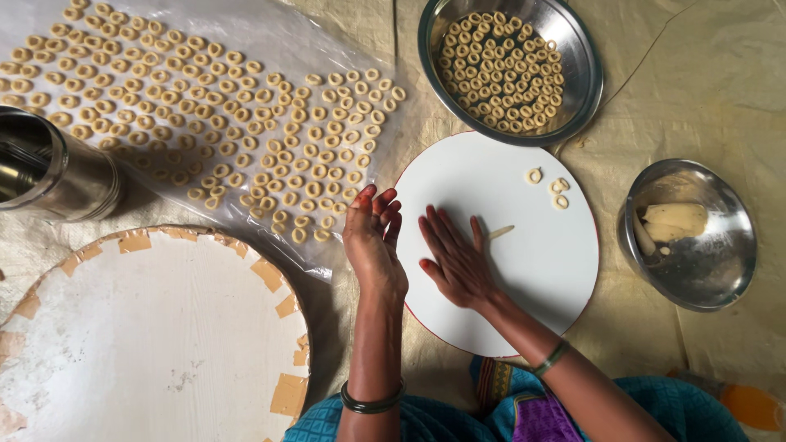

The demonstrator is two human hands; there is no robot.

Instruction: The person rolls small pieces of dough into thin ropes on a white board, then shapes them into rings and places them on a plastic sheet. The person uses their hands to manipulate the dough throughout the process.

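Pale dough rings [213, 123] already covered the far-left plastic sheet [246, 33]; right hand [458, 262] lay flat, rolling a thin dough strip [500, 232] on the round white board [540, 270]; left hand [372, 237] open, empty.

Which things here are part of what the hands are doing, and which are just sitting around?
In use:
right hand flat on the white round board
left hand raised beside it
small dough strip
three dough rings on the board
steel bowl with dough lumps

Lying about:
steel canister
large taped round board
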